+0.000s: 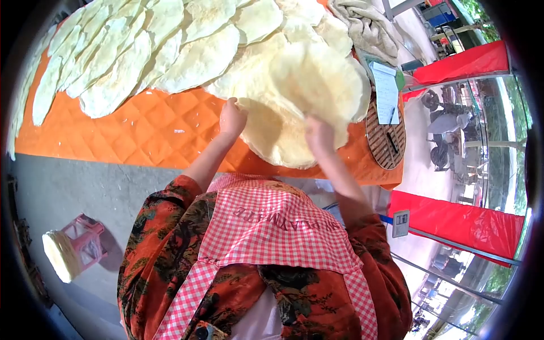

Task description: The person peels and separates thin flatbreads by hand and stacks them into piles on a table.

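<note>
Thin pale flatbreads (pixel 198 59) overlap in rows across the orange tablecloth (pixel 136 127). In front of me, on the pile at the right, my left hand (pixel 233 118) has its fingers closed on the left edge of a large flatbread (pixel 266 127). A second flatbread (pixel 320 79) is partly raised and blurred, with its lower edge at my right hand (pixel 320 135). The fingers of my right hand are pinched on that edge. Both hands are just above the near side of the table.
A round slatted board (pixel 386 136) lies at the right, with a notepad (pixel 386 90) and pen over it. Behind is a crumpled grey cloth (pixel 368 31). On the floor at the left stands a pink stool (pixel 85 241) with a pale round top. Red sheeting (pixel 453 224) hangs at the right.
</note>
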{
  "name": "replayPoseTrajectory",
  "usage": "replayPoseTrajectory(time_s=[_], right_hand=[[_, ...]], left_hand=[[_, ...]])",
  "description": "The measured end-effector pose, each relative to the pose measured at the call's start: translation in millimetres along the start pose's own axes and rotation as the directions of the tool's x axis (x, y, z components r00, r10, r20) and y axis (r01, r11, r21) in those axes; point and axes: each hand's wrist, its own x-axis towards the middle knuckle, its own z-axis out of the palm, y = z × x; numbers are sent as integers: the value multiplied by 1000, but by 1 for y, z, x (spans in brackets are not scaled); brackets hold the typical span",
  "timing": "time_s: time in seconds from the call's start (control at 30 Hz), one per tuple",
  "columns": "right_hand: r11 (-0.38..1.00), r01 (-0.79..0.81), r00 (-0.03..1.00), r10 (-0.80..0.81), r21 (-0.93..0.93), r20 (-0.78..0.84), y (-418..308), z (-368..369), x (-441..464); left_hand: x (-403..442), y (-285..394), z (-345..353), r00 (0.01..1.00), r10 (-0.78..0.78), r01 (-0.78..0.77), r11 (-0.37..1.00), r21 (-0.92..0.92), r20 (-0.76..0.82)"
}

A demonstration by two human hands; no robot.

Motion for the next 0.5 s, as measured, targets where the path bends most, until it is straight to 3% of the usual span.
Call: replayPoseTrajectory(time_s=[0.03, 0.1, 0.23, 0.33, 0.37, 0.43, 0.5], right_hand=[[999, -38, 993, 42, -39, 107, 6, 22, -10], [996, -90, 989, 89, 9, 118, 8, 50, -25], [978, -205, 955, 193, 28, 224, 5, 34, -16], [997, -51, 998, 49, 52, 32, -14, 9, -8], [999, 2, 1000, -2, 40, -6, -26, 8, -10], [999, -10, 991, 15, -35, 129, -35, 28, -25], [991, -7, 975, 35, -132, 217, -39, 49, -24]], left_hand=[[4, 1, 0, 998, -51, 51, 999, -9, 39], [3, 7, -2, 989, -79, 87, 994, -59, 127], [4, -18, 9, 933, -61, 132, 975, -181, 354], [-20, -9, 4, 821, -172, 488, 706, -513, 544], [-29, -2, 1, 830, -169, 494, 667, -558, 532], [-40, 16, -3, 852, -156, 487, 588, -646, 500], [-41, 26, -4, 847, -155, 486, 612, -623, 509]])
